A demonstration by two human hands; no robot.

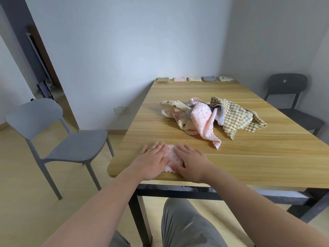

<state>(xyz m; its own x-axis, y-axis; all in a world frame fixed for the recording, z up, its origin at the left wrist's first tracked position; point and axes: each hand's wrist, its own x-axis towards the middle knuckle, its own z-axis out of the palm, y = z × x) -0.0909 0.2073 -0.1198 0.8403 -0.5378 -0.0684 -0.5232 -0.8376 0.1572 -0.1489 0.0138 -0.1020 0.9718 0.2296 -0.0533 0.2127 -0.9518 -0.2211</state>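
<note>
A small pink dotted cloth (pixel 170 155) lies folded near the front left corner of the wooden table (pixel 249 157). My left hand (pixel 151 160) presses flat on its left half, fingers straight. My right hand (pixel 191 162) presses flat on its right half, so most of the cloth is hidden. A loose pile of cloths (pixel 211 116) sits in the middle of the table: cream dotted, pink dotted, grey and green checked pieces tangled together.
Several folded cloths (pixel 195 79) lie in a row along the table's far edge by the wall. A grey chair (pixel 58 138) stands left of the table, a dark chair (pixel 292 104) at the right. My legs are under the front edge.
</note>
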